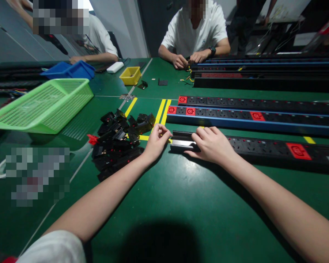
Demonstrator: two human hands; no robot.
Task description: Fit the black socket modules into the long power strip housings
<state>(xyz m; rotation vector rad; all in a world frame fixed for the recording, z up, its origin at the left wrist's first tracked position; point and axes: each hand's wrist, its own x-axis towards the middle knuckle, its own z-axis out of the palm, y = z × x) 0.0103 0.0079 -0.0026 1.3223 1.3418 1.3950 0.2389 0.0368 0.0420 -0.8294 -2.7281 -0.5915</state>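
Observation:
A long black power strip with rows of sockets and a red socket block lies across the right side of the green table. Its left end is an open channel with a bright metal inside. My right hand is closed over the strip near that end, fingers on the far wall and thumb on the near side. At the very tip of the channel, my left hand is pinched; whatever sits between its fingertips is too small to make out. Beside it lies a pile of black socket modules, with a red piece at its left edge.
Beyond lie a blue-edged power strip and more strips. A green basket, a blue bin and a yellow bin stand to the left. Opposite, a person handles wires; another person sits at far left.

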